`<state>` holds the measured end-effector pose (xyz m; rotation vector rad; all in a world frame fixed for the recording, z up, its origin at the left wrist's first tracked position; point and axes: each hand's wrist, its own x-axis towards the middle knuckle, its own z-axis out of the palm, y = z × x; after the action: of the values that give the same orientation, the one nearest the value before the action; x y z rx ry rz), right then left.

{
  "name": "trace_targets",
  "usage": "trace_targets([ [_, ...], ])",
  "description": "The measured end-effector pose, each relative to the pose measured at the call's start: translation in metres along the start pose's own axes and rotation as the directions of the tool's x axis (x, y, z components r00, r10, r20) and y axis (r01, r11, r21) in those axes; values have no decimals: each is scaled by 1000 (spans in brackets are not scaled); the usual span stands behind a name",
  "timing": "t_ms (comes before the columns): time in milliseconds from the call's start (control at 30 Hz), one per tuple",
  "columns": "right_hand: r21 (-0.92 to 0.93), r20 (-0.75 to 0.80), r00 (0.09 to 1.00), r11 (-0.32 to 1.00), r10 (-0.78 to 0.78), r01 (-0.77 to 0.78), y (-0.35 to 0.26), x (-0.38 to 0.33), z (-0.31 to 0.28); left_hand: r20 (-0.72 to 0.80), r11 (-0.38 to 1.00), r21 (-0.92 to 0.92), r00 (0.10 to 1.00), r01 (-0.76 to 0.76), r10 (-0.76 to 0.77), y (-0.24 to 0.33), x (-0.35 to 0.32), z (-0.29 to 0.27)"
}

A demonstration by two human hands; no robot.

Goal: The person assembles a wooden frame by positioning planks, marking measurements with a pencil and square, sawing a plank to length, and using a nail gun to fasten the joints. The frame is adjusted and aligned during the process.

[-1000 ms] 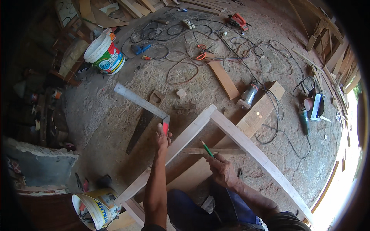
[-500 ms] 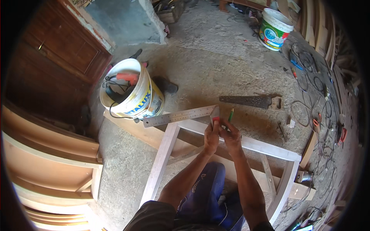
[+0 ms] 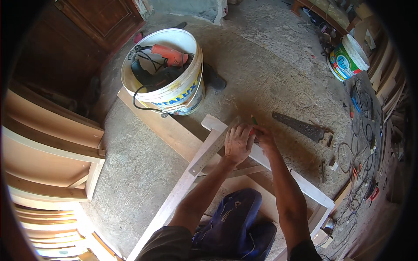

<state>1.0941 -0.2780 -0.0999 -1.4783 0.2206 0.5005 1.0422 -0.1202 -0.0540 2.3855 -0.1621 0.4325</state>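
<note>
1. Change, last half-second: the metal ruler (image 3: pixel 209 154) has swung round. It stuck out toward the left of the frame, past the corner of the wooden frame (image 3: pixel 310 186); it now runs diagonally along that frame's left bar, just left of the picture's centre. The view has shifted too.
2. Left hand (image 3: pixel 238 143): has moved from gripping the handle to lying over the ruler's upper end, palm down, fingers close together and slightly bent. Appears to press rather than grip; cannot tell whether the thumb is hooked under.
3. Right hand (image 3: pixel 264 136): fingers curled nearly closed round a green pencil (image 3: pixel 254 119), just beside the left hand. A bit of red handle (image 3: pixel 252 131) shows between the hands; cannot tell which holds it. Pencil contact with the wood not visible.
4. Meaning (judgement): ruler and wood are now brought together, one hand steadying, the other carrying the pencil.
5. Writing: large white bucket (image 3: pixel 172 98), upper left of centre, bears blue lettering on yellow. Small bucket (image 3: pixel 345 61), upper right, has white lettering on a blue patch. Dark blue trousers (image 3: pixel 244 209), lower centre, show pale lettering. Ruler carries fine marks, too small to read.
6. Unlabelled as far as seen: saw (image 3: pixel 300 126), right of centre.
</note>
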Motion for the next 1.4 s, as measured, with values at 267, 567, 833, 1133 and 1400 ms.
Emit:
trace_targets([
  [267,69,115,993,996,40,-48,3,25,13,54,986,166,998,20,-29,-26,9,32],
  [567,92,77,995,993,71,-78,3,27,15,-71,987,94,990,131,-124,-28,7,36],
  [833,87,48,996,993,79,-83,-3,26,23,-86,986,109,989,126,-117,-29,8,35],
  [1133,59,5,996,995,85,-85,-7,22,26,-74,984,124,990,127,-118,-28,7,34],
  [1400,14,49,994,995,98,-99,-4,24,20,-89,987,113,990,116,-106,-29,7,33],
])
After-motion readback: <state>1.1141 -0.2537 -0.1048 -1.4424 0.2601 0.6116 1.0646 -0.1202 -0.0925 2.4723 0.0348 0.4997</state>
